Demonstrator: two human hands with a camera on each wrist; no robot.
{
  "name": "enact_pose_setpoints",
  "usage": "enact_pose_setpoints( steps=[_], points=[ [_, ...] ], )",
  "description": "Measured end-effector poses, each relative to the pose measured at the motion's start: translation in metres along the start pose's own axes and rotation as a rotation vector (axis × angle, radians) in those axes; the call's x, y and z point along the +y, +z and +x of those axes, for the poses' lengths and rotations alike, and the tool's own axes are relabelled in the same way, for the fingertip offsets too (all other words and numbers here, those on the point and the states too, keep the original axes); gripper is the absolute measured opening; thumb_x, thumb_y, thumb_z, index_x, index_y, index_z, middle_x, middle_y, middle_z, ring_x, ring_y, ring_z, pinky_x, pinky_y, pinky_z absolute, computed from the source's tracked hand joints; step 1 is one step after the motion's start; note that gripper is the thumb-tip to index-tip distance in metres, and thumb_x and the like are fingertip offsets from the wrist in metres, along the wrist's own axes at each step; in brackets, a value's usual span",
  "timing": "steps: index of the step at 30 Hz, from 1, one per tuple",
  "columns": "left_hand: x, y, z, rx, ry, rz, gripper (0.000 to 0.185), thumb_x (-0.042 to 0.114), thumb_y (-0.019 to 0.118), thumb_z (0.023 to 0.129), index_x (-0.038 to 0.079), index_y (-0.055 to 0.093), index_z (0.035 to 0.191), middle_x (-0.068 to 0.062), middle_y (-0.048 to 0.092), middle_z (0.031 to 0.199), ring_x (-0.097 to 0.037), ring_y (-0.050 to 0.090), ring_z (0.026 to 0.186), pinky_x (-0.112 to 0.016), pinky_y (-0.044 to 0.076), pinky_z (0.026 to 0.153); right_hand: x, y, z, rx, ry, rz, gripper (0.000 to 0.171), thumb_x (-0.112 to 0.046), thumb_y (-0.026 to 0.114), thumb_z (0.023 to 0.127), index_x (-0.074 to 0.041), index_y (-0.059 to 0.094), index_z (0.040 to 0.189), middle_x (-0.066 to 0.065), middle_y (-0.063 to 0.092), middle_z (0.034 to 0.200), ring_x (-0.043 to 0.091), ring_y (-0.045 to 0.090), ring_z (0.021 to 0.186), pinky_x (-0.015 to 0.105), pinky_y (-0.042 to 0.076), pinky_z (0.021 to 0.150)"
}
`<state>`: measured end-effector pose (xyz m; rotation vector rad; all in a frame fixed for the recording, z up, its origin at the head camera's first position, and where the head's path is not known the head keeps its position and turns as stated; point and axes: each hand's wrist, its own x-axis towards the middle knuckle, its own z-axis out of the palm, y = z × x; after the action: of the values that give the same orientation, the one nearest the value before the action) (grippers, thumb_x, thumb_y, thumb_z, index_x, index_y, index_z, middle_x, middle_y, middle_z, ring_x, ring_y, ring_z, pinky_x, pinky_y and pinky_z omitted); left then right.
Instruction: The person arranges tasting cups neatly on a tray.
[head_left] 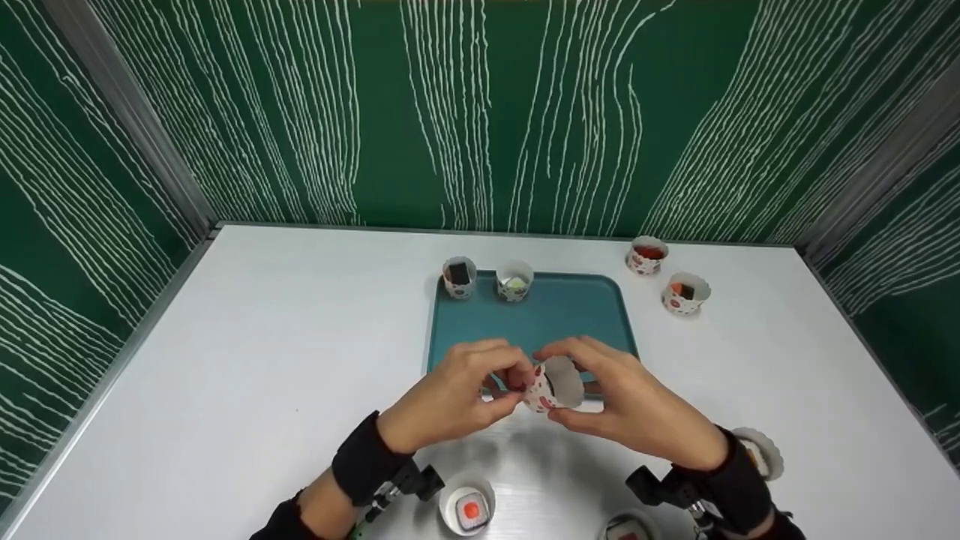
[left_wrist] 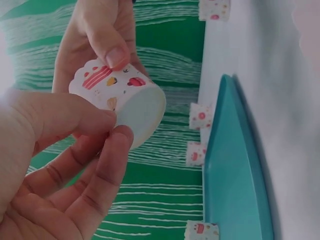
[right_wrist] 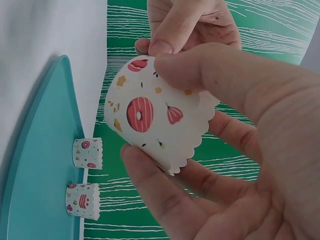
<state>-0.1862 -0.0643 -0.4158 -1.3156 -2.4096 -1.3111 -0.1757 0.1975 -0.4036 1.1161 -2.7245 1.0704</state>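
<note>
A white paper baking cup (head_left: 559,384) with printed sweets and a scalloped rim is held tilted between both hands, above the tray's front edge. Thumb and index finger of my left hand (head_left: 469,382) pinch it at the edge of its base. My right hand (head_left: 626,394) grips its side, thumb (right_wrist: 185,67) and fingers on opposite sides, as the right wrist view shows. The cup's pale base (left_wrist: 142,117) faces the left wrist camera. Something dark shows inside the cup in the head view; its kind cannot be made out.
A teal tray (head_left: 540,311) lies on the white table (head_left: 300,322). Two filled cups, one with a black piece (head_left: 459,279) and another (head_left: 514,282), stand at its back left. More stand back right (head_left: 649,256); a cup holding a sushi piece (head_left: 471,510) stands in front.
</note>
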Motion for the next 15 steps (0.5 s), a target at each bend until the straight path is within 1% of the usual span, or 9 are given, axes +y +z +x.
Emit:
enact_pose_setpoints(
  steps=[5,8,12,15],
  points=[
    [0.001,-0.008,-0.001,-0.024,-0.010,0.002,0.008,0.003,0.077,0.097,0.006,0.073,0.103,-0.006,0.074,0.098,-0.011,0.070,0.087,-0.024,0.061,0.079,0.003,0.000,0.001,-0.006,0.008,0.003,0.052,-0.021,0.083,0.096,-0.029,0.059,0.142,-0.006,0.066,0.138,0.015,0.064,0.126,0.033,0.064,0.088],
    [0.003,-0.014,-0.003,-0.039,-0.022,0.004,0.008,0.005,0.076,0.098,0.008,0.073,0.105,-0.005,0.074,0.098,-0.010,0.070,0.088,-0.025,0.061,0.079,0.007,-0.002,0.001,-0.005,0.025,-0.012,0.054,-0.023,0.083,0.097,-0.032,0.057,0.143,-0.008,0.065,0.140,0.012,0.063,0.127,0.031,0.062,0.090],
    [0.005,-0.025,-0.005,-0.033,-0.025,0.020,0.009,0.007,0.075,0.099,0.011,0.073,0.107,-0.004,0.074,0.100,-0.009,0.070,0.090,-0.025,0.060,0.080,0.014,-0.008,0.004,0.000,0.038,-0.050,0.056,-0.022,0.084,0.095,-0.028,0.058,0.143,-0.008,0.066,0.138,0.012,0.065,0.124,0.031,0.059,0.091],
    [0.007,-0.033,-0.006,-0.019,-0.026,0.041,0.008,0.009,0.076,0.099,0.012,0.073,0.106,-0.004,0.074,0.099,-0.009,0.071,0.089,-0.026,0.061,0.077,0.022,-0.015,0.012,0.011,0.031,-0.086,0.054,-0.018,0.086,0.093,-0.020,0.060,0.141,-0.005,0.068,0.136,0.015,0.067,0.120,0.035,0.060,0.089]
  ],
)
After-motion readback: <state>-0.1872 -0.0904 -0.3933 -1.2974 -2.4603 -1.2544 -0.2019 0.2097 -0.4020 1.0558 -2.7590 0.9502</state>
